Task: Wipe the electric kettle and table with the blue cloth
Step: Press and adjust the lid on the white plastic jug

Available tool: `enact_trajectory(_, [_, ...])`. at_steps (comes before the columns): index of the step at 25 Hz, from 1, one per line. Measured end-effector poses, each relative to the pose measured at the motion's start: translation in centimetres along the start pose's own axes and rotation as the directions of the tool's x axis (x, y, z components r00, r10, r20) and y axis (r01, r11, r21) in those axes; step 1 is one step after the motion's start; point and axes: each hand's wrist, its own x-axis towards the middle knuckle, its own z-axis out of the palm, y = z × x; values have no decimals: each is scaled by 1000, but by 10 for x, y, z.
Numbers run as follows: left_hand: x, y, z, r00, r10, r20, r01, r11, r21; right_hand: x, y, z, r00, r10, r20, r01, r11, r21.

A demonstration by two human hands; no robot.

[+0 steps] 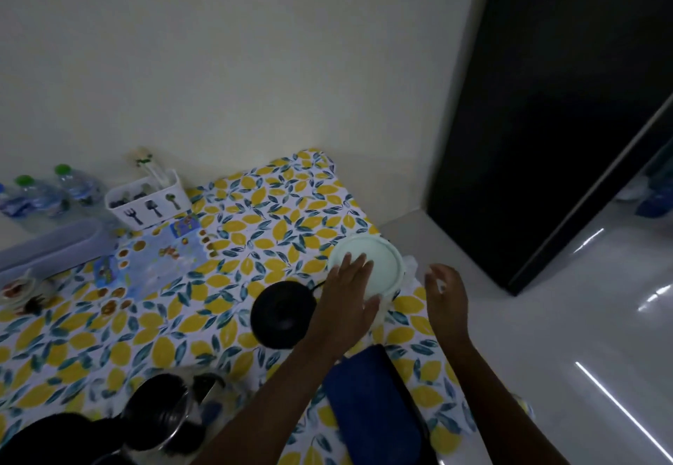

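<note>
The blue cloth (371, 410) lies folded on the lemon-print table (145, 340) near its front right edge, under my forearms. The steel electric kettle (160, 417) with black parts stands at the front left, off its round black base (282, 313), which sits mid-table. My left hand (349, 293) lies over a white round lidded tub (378, 260), fingers flat on the lid and thumb against its near side. My right hand (446, 293) hovers open just right of the tub, beyond the table edge, holding nothing.
A white cutlery holder (145, 202) and green-capped water bottles (47, 195) stand at the back left by the wall. A printed blue sheet (164, 253) and a small dish (18, 289) lie on the left. A dark cabinet (546, 100) rises to the right over glossy floor (564, 355).
</note>
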Motion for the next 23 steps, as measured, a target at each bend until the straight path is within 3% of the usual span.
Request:
enact_trajectory(2, [28, 4, 8, 996, -45, 81, 40, 997, 64, 32, -4, 6, 994, 93, 65, -99, 991, 89])
enact_trajectory(4, [46, 5, 15, 973, -124, 197, 100, 987, 123, 58, -3, 18, 959, 176, 224, -213, 965, 155])
enact_trajectory(6, [56, 6, 23, 946, -180, 271, 126, 971, 202, 72, -1, 30, 881, 223, 417, -320, 931, 177])
enact_trajectory(8, [57, 5, 30, 935, -197, 294, 125, 961, 247, 77, 4, 38, 803, 288, 521, -412, 901, 137])
enact_trajectory(11, [57, 1, 37, 945, -185, 270, 105, 953, 284, 86, 10, 38, 738, 325, 591, -469, 877, 103])
enact_trajectory(15, [56, -1, 41, 943, -163, 289, 64, 944, 323, 95, 32, 39, 648, 253, 719, -457, 884, 101])
enact_trajectory(18, [55, -2, 37, 949, -123, 291, 11, 934, 356, 87, 39, 41, 672, 218, 708, -438, 888, 143])
enact_trajectory(23, [44, 3, 27, 957, -63, 282, -46, 930, 365, 56, 35, 41, 756, 305, 579, -523, 814, 254])
